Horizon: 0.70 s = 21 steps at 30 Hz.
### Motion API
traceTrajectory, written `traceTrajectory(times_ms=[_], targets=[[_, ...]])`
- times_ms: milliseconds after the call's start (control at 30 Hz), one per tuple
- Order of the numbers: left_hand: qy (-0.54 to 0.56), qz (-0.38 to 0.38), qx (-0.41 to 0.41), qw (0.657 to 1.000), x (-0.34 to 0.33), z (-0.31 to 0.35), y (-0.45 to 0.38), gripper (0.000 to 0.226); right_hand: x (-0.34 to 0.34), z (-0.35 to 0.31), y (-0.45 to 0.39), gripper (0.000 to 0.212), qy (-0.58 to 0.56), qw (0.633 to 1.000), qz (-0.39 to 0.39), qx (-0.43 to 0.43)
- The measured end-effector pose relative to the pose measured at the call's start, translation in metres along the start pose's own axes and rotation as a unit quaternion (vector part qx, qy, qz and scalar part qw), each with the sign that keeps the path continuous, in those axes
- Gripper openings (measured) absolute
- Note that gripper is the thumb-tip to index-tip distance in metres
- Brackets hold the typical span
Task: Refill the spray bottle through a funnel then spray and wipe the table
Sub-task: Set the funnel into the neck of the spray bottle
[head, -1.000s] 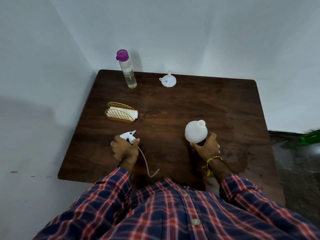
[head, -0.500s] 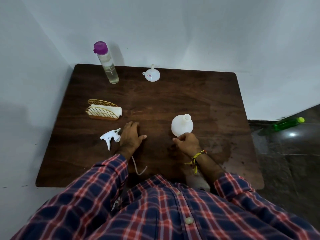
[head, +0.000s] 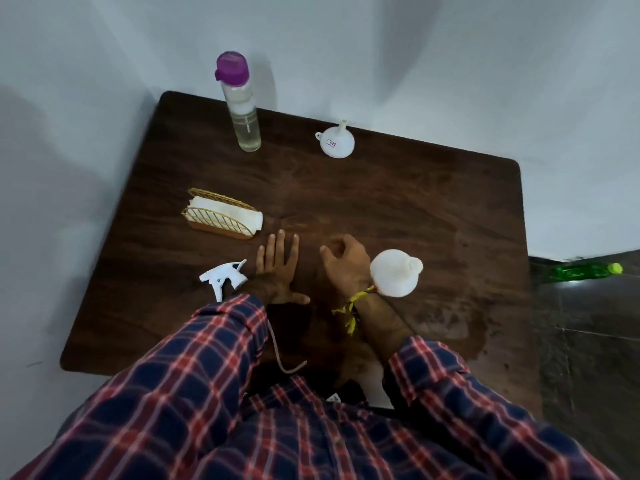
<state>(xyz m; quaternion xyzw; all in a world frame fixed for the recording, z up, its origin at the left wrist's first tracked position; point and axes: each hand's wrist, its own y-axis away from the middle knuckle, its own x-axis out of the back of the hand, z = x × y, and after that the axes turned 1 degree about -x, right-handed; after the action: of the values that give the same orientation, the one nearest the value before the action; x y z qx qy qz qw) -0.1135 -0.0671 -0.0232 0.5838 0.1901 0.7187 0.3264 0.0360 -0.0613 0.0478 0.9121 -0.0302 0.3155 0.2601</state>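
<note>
The white spray bottle [head: 394,275] stands upright with its neck uncovered, right of centre on the dark wooden table [head: 415,202]. Its white trigger head [head: 225,277] lies on the table to the left, and its thin tube runs out from under my left sleeve. My left hand [head: 280,268] rests flat, fingers spread, just right of the trigger head. My right hand [head: 346,265] sits loosely curled and empty, just left of the bottle. A white funnel [head: 336,143] lies mouth-down at the back. A clear bottle with a purple cap [head: 242,112] stands left of it, holding pale liquid.
A gold wire holder with white tissues [head: 221,216] sits on the left side of the table. A damp patch [head: 450,320] marks the front right. White walls close in behind and on the left. A green bottle [head: 585,271] lies on the floor to the right.
My left hand let go of the trigger head and now lies flat beside it. My right hand came off the white bottle and moved to its left. The view shifted.
</note>
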Motion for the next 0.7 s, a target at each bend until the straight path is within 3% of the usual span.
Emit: traceTrajectory(times_ms=[267, 467, 700], targets=[[0.034, 0.003, -0.013, 0.999, -0.005, -0.003, -0.003, 0.137, -0.036, -0.084, -0.133, 0.058, 0.093, 0.993, 0.076, 0.018], [0.043, 0.009, -0.011, 0.999, -0.006, -0.005, -0.003, 0.136, -0.026, -0.117, -0.209, 0.068, 0.175, 0.984, 0.038, 0.019], [0.042, 0.016, -0.009, 0.999, -0.007, -0.008, -0.003, 0.137, -0.039, -0.093, -0.197, 0.069, 0.164, 0.983, 0.059, 0.058]])
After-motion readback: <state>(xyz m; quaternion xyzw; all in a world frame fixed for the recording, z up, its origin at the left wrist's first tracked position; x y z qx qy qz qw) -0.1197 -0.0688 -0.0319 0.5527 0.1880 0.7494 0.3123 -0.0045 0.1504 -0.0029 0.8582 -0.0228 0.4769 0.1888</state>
